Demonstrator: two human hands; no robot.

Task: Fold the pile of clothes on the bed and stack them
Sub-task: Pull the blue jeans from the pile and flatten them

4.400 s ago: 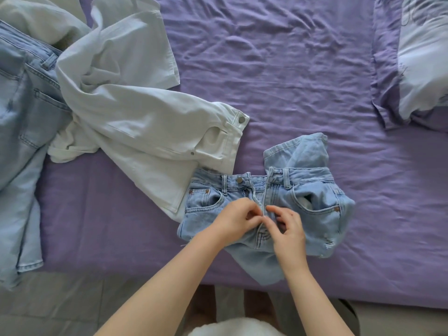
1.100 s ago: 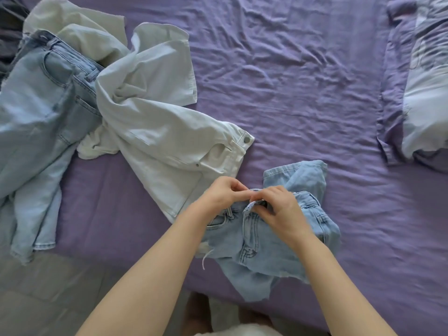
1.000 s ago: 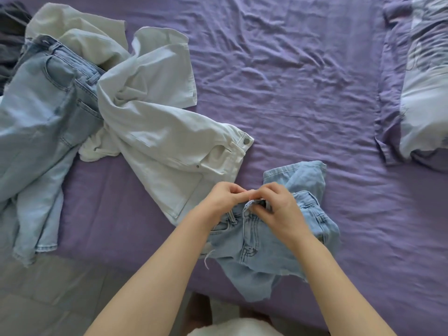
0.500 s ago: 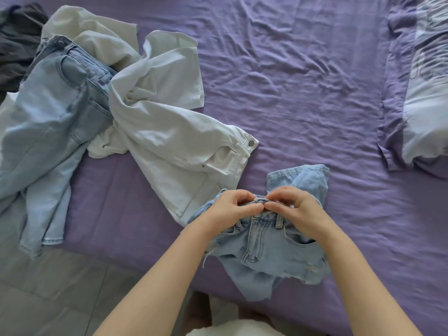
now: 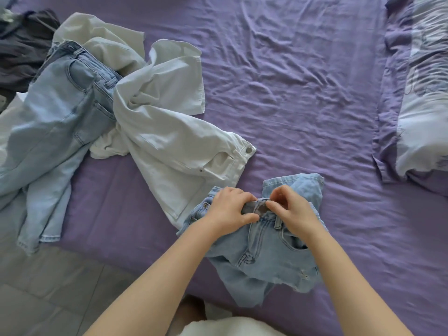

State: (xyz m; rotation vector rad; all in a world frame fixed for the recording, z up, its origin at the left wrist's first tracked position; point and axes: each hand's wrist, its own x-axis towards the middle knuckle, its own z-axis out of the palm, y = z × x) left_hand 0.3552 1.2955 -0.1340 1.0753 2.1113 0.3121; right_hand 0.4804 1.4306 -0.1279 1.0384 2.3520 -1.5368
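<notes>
A pair of light blue denim shorts [image 5: 264,248] lies crumpled near the front edge of the purple bed [image 5: 278,88]. My left hand [image 5: 229,209] and my right hand [image 5: 291,209] both pinch its waistband at the fly, fingertips almost touching. White trousers [image 5: 169,141] lie spread to the left of the shorts, one corner under them. Long light blue jeans [image 5: 53,127] lie further left, legs hanging over the bed edge.
A dark grey garment [image 5: 21,44] is bunched at the far left corner. A pillow [image 5: 426,93] in a purple and pale patterned case lies at the right. Grey floor tiles [image 5: 48,294] show below the bed edge.
Both hands moved from the fly's lower part up to the waistband of the shorts and keep pinching it. The view has shifted, showing more of the clothes at the left.
</notes>
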